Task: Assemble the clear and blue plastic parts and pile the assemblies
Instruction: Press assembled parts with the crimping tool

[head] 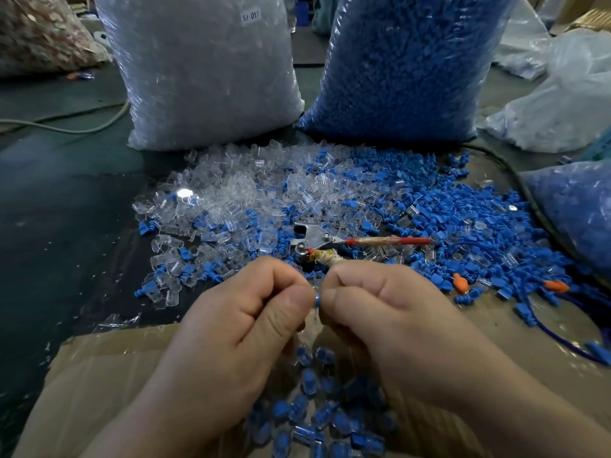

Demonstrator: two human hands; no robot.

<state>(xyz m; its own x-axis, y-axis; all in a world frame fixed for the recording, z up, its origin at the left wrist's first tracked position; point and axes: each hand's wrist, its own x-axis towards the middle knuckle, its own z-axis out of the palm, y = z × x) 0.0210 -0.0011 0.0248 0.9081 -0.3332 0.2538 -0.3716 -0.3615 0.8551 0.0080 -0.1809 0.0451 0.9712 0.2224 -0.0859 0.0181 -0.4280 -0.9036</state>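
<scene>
My left hand (pixel 244 319) and my right hand (pixel 386 312) meet at the centre of the head view, fingers curled, pinching one small clear and blue part (pixel 316 297) between the thumbs and forefingers. Most of that part is hidden by the fingers. Beyond the hands lies a spread of loose clear caps (pixel 224 196) on the left and loose blue plugs (pixel 469 219) on the right, mixed in the middle. Below my hands, a heap of finished clear-and-blue assemblies (pixel 317 418) rests on cardboard (pixel 109 375).
Metal pliers with red handles (pixel 334 241) lie among the parts just past my hands. A big bag of clear caps (pixel 205 67) and a big bag of blue plugs (pixel 406 61) stand behind. Another blue-filled bag (pixel 578 206) sits at right. Orange pieces (pixel 459 282) lie nearby.
</scene>
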